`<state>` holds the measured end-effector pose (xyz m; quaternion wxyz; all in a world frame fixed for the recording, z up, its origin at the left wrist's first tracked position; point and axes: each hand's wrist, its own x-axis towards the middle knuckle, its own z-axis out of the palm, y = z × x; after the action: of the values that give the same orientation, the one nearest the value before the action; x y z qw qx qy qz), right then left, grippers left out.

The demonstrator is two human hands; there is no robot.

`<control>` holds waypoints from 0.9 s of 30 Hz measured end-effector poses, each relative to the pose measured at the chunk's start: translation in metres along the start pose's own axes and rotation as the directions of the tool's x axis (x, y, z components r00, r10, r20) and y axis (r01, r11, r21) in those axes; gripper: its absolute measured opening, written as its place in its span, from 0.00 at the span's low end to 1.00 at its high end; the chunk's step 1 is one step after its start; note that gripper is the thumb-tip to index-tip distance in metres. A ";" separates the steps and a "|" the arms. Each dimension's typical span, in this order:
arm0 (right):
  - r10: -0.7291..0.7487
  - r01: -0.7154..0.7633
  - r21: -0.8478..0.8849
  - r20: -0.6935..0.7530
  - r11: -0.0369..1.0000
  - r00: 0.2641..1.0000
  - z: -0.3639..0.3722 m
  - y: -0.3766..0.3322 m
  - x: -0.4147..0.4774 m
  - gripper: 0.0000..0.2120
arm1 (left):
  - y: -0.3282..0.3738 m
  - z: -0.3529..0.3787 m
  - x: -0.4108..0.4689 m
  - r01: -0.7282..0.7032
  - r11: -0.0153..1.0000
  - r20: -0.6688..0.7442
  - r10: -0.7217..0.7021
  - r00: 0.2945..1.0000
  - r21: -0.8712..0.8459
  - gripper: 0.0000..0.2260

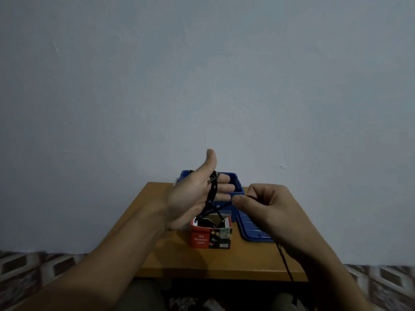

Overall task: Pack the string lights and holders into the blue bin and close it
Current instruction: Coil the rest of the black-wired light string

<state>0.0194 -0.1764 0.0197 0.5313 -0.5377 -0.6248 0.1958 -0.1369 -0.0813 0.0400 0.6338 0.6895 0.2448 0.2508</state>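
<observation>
left hand (193, 196): was held flat mid-frame, fingers (224, 188) straight, string lights (212, 190) looped round it like a spool
right hand (267, 205): same string was pinched taut, presumably for feeding
blue bin (237, 182): was parked open just behind, ready

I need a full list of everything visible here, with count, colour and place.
string lights: one strand, black, wound around the left palm, running into the box and to the right hand
box: one, red, open, on the table before the bin
bin: one, blue, open, at the table's far edge
lid: one, blue, flat on the table, right of the box
table: one, brown, under box and bin
wall: one, pale grey, behind
floor: patterned brown and white, both sides
left hand: one, fingers straight, thumb up
right hand: one, pinches the string lights
</observation>
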 end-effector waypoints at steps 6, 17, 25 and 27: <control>-0.122 0.123 -0.045 0.034 0.991 0.992 -0.007 -0.007 0.000 0.10 | 0.003 0.004 -0.006 0.051 0.989 0.066 -0.061 0.996 0.142 0.41; -0.191 0.188 0.057 0.039 0.980 0.981 -0.010 -0.010 0.005 0.08 | 0.000 -0.002 -0.006 0.124 0.964 0.180 -0.169 0.969 0.236 0.49; -0.139 0.137 0.091 0.013 0.986 0.990 -0.003 -0.005 0.008 0.11 | -0.005 -0.006 -0.005 0.072 0.965 0.296 -0.148 0.944 0.254 0.49; -0.107 0.106 0.052 0.011 0.993 0.994 -0.001 0.000 0.010 0.11 | -0.006 -0.009 -0.004 0.067 0.982 0.335 -0.125 0.934 0.178 0.44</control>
<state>0.0212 -0.1681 0.0247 0.5505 -0.4883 -0.6509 0.1867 -0.1457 -0.0768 0.0344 0.6197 0.7595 0.1833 0.0739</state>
